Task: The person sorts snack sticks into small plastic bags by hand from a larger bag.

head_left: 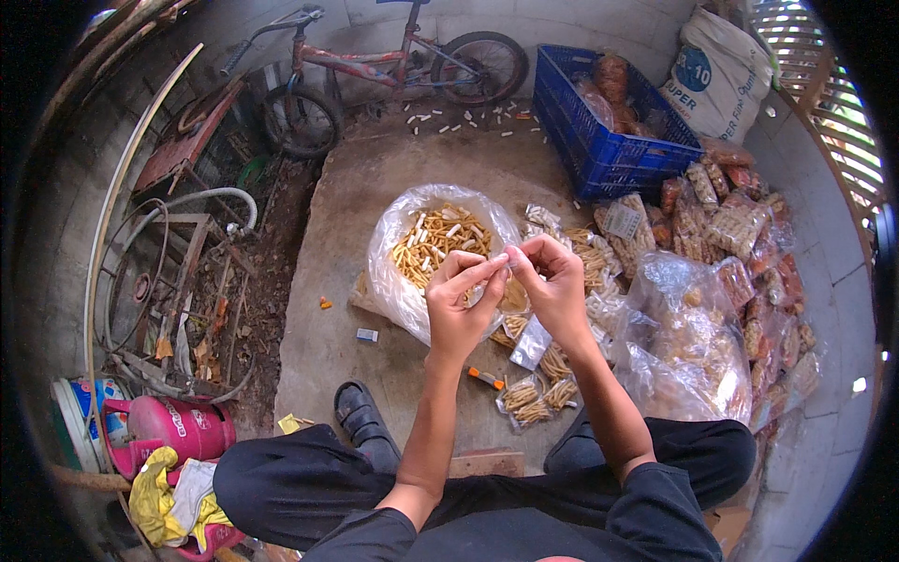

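Both grips were pinched shut on one small clear packet [510, 281]: the left hand [459, 304] and right hand [554, 286] met fingertip to fingertip at its top, the packet hanging between them. Head view: at 10 o'clock of the hands sat an open bag of stick snacks [433, 245]; filled packets [534, 398] lay on the floor at 6 o'clock, a blue crate [609, 155] at 1 o'clock.

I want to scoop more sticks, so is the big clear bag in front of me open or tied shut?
Open. The big clear bag has its mouth spread wide, with the yellow snack sticks inside showing uncovered from above.
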`<state>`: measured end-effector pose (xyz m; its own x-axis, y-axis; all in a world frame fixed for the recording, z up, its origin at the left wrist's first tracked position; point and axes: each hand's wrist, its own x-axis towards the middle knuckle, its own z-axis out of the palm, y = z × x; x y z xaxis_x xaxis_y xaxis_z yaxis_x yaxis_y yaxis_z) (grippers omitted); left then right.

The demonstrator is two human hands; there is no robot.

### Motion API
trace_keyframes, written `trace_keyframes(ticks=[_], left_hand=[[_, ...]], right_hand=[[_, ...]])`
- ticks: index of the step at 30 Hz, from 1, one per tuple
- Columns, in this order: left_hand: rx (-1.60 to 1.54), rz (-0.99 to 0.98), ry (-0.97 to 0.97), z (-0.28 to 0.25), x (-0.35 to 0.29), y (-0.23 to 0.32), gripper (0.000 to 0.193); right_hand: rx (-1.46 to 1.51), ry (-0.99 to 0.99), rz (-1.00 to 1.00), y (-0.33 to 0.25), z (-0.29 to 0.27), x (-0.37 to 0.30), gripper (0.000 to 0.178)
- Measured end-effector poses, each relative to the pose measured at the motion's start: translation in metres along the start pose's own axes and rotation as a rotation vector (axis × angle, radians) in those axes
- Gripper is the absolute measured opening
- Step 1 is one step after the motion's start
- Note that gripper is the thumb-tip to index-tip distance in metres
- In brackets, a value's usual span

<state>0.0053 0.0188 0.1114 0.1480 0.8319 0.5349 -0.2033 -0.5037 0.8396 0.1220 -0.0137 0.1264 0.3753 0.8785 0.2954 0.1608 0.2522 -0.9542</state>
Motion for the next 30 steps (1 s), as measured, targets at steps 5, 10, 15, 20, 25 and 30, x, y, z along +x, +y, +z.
trace_keyframes(ticks=[5, 10, 15, 20, 25, 30], left_hand=[[-0.26, -0.156, -0.033, -0.007, -0.002, -0.006, 0.009], [-0.481, -0.197, -0.013, -0.002, 0.001, -0.016, 0.015], [-0.422, -0.445, -0.12, -0.008, 0.005, -0.002, 0.017], [-0.298, -0.491, -0.104, -0.01, 0.004, -0.004, 0.015], [-0.265, -0.509, -0.065, -0.016, 0.002, -0.011, 0.014], [-0.352, -0.556, -0.095, -0.014, 0.004, -0.008, 0.016]], right_hand=[[0.047, -0.033, 0.007, -0.002, -0.001, -0.001, 0.014], [-0.015, -0.121, -0.01, 0.001, -0.004, 0.0, 0.012], [0.068, -0.183, 0.051, 0.002, -0.008, 0.003, 0.015], [0.069, -0.206, 0.151, 0.003, -0.009, 0.005, 0.017], [0.053, -0.293, 0.142, 0.007, -0.007, 0.006, 0.019], [0.089, -0.216, 0.163, 0.013, -0.014, 0.009, 0.019]])
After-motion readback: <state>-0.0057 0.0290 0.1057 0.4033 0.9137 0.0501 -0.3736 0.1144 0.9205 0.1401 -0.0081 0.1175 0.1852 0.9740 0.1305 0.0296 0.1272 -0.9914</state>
